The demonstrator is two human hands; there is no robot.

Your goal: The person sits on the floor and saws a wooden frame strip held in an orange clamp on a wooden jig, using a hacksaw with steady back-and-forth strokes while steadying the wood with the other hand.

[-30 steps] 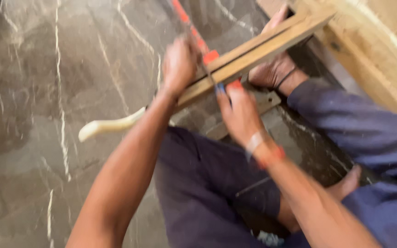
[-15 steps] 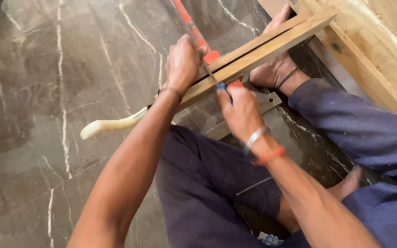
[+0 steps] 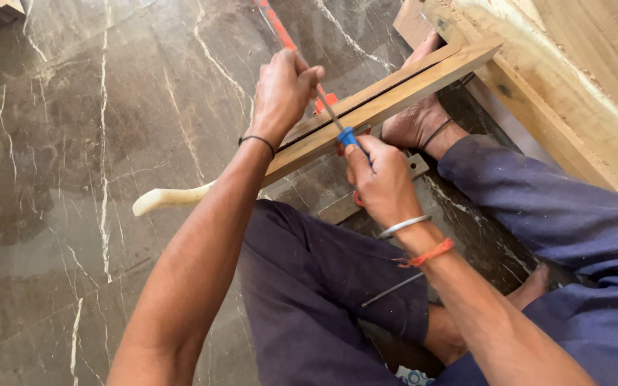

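A long wooden strip (image 3: pixel 402 89) with a dark groove along its edge lies slanted across the floor, and a bare foot (image 3: pixel 415 123) rests against it. My left hand (image 3: pixel 284 89) is closed around the thin metal shaft of a blue-handled tool (image 3: pixel 347 136) just above the strip. My right hand (image 3: pixel 382 182) grips the blue handle lower down, with the tool's tip at the groove. Bracelets show on my right wrist and a dark band on my left.
A pale curved handle (image 3: pixel 169 199) sticks out from under the strip onto the marble floor (image 3: pixel 94 129). A red and orange long tool (image 3: pixel 279 30) lies beyond my left hand. Heavy timber (image 3: pixel 581 93) stands at the right. A thin metal rod (image 3: pixel 395 289) lies on my lap.
My left hand has shifted slightly up and closed over the tool's shaft. My right hand has stayed on the blue handle at the strip.
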